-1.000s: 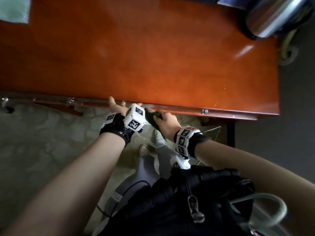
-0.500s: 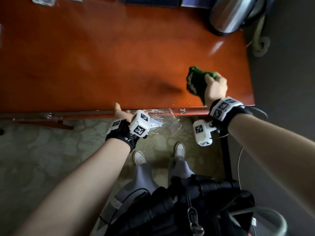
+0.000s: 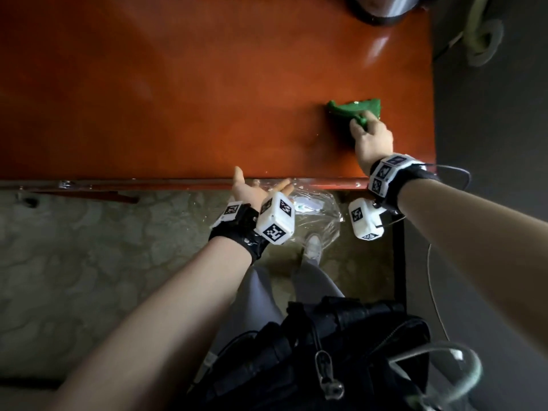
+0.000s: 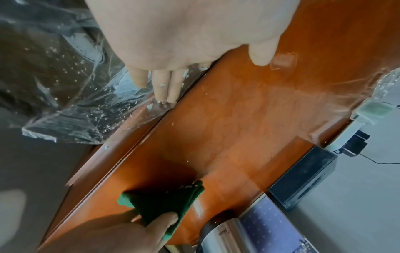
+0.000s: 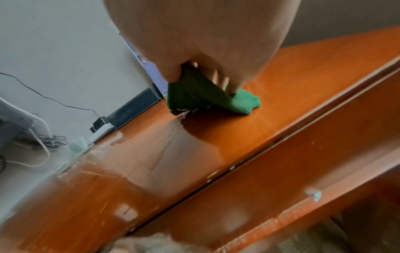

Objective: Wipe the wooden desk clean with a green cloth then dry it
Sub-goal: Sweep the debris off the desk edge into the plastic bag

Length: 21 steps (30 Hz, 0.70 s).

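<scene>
The green cloth [image 3: 353, 109] lies bunched on the glossy wooden desk [image 3: 178, 99] near its right end. My right hand [image 3: 370, 137] grips the cloth from the near side and presses it on the wood; the right wrist view shows thumb and fingers curled round the cloth [image 5: 201, 97]. My left hand [image 3: 255, 188] is at the desk's front edge, palm up. In the left wrist view its straight fingers [image 4: 166, 85] lie against a clear plastic bag [image 4: 71, 102] just below the edge, thumb resting on the desktop [image 4: 238, 119]. White crumbs stick to the fingers and bag.
A steel kettle [image 3: 382, 7] stands at the desk's back right corner, beside a blue pad [image 4: 270, 227] and a black box [image 4: 303, 178]. A power strip [image 5: 101, 131] lies further left along the wall. The desk's right edge [image 3: 431, 114] is close to the cloth.
My right hand carried the green cloth from the front edge beside the left hand out onto the desk, to the right and further back. The left hand stayed at the edge with the bag.
</scene>
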Tool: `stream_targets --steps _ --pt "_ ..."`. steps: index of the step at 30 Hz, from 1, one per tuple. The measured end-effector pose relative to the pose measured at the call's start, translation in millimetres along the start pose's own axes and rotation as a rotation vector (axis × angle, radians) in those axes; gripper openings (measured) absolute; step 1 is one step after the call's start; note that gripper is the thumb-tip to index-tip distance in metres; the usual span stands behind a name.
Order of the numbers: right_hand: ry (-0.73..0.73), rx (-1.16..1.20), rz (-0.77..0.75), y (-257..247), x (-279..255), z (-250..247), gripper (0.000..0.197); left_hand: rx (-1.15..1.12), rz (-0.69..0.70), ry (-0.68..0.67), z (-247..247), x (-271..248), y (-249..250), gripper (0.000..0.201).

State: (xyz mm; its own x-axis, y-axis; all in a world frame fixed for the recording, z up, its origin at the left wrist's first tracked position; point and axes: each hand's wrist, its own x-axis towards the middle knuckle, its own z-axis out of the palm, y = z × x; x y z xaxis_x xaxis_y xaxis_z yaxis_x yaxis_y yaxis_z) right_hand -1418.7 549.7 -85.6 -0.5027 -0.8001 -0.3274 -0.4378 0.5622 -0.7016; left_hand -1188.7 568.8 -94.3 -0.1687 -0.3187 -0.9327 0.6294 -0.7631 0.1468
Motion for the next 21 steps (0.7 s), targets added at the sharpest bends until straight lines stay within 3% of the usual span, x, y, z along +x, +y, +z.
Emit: stream_targets --steps 7,12,16,21 --pt "-0.131 -0.050 -0.169 -8 -1 10 0.031 -0.019 0.026 0.005 9 10 -21 0.063" --pt "-0.298 -0.152 -0.218 -12 -35 19 0.028 -0.078 0.039 0.022 7 21 -23 0.062" --pt "-0.495 -0.163 -0.214 -5 -85 24 0.027 -0.112 0.078 0.077 1 37 -22 0.080" --pt "-0.528 -0.166 -0.110 11 -99 12 0.023 -0.122 0.097 0.083 2 40 -22 0.073"
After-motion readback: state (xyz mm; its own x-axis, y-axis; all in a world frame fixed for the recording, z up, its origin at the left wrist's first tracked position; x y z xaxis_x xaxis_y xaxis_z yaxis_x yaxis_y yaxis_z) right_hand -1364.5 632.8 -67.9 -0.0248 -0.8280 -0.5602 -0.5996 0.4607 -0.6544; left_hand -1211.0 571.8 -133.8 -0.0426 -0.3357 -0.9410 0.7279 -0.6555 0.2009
